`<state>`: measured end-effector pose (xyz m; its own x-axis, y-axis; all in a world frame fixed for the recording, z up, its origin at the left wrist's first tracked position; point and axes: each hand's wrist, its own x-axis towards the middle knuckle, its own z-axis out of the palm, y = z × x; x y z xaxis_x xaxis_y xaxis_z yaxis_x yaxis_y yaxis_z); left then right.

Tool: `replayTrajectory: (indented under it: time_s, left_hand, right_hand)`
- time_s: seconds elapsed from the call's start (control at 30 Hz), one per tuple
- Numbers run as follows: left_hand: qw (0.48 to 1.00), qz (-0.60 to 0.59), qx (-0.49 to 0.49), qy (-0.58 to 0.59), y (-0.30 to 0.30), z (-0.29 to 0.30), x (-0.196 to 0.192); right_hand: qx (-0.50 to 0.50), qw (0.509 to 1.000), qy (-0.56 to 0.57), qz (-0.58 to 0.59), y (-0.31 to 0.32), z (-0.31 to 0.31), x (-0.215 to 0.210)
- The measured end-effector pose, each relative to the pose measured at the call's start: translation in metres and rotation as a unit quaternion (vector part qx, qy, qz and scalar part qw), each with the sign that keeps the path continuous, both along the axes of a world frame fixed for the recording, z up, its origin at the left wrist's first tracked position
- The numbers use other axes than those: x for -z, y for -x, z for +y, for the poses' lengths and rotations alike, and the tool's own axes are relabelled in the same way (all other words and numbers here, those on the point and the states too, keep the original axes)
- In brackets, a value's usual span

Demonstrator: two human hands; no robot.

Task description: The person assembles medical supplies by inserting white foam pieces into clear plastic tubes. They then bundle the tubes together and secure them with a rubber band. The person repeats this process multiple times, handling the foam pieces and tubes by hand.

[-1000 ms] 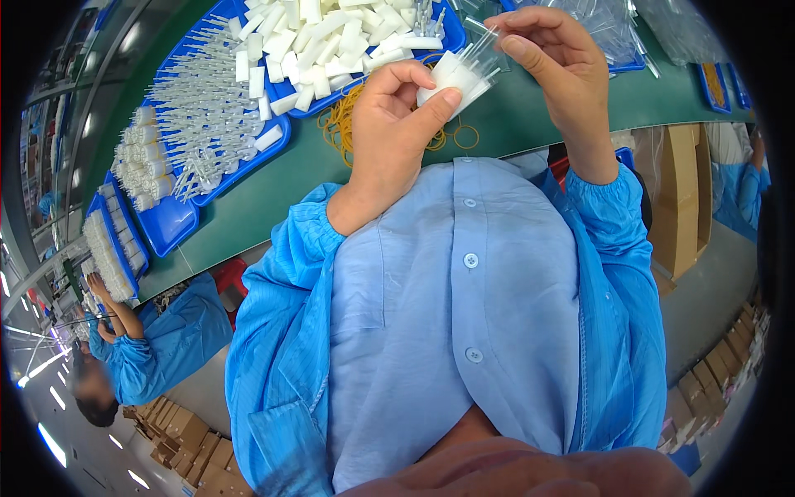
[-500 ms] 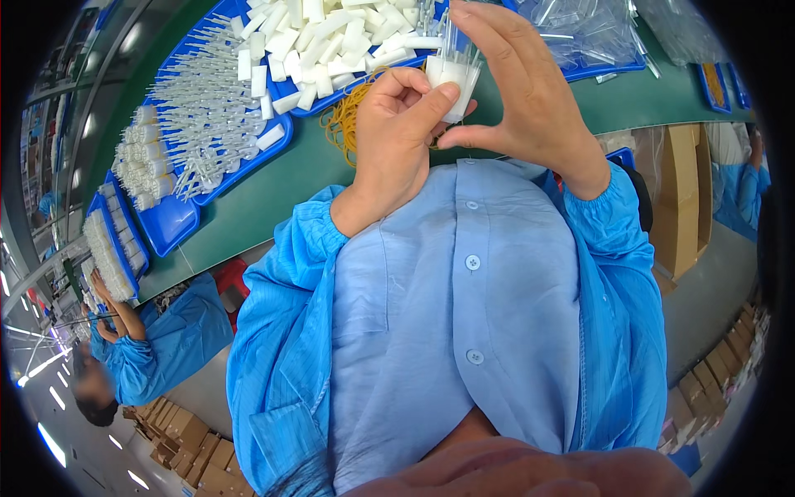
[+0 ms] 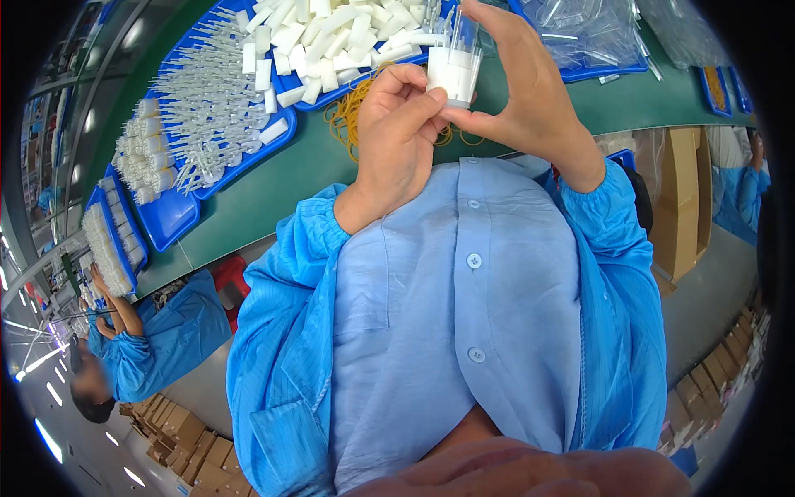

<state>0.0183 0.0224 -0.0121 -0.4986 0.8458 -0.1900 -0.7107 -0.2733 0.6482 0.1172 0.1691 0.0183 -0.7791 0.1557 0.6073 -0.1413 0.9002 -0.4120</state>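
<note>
At upper centre, the left hand [image 3: 396, 123] pinched a white bundle [image 3: 450, 73] topped by clear tubes [image 3: 466, 35]; the right hand [image 3: 534, 98] arched wide, thumb near its base. I judged a slack left pinch could spill tubes.

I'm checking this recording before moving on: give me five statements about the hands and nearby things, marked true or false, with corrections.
1. The left hand grips a bundle of white pieces and slim clear plastic rods. True.
2. The right hand hangs down by the lap. False: it is raised at the bundle, thumb and fingers spread.
3. Thin yellow rubber bands lie on the green tabletop. True.
4. The heap of white rectangular blocks sits in a red tray. False: the tray is blue plastic.
5. A co-worker in blue clothing is at the picture's left. True.
</note>
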Motion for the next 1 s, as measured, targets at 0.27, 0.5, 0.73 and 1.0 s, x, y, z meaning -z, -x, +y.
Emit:
replayTrajectory:
  time_s: [0.27, 0.5, 0.73, 1.0]
  left_hand:
    - [1.000, 0.019, -0.002, -0.017, -0.002, -0.002, 0.001]
    - [0.998, 0.030, 0.004, -0.052, 0.003, -0.003, 0.009]
    - [0.998, -0.005, -0.005, -0.062, 0.003, -0.001, 0.006]
    - [0.998, 0.002, -0.016, -0.053, 0.000, 0.001, 0.006]
  right_hand:
    - [-0.016, 0.998, 0.011, -0.051, -0.001, 0.002, -0.010]
    - [0.012, 0.998, -0.051, 0.047, 0.000, -0.003, 0.000]
    - [0.049, 0.992, -0.092, 0.075, 0.001, -0.009, 0.004]
    - [0.087, 0.979, -0.065, 0.171, 0.015, -0.011, 0.030]
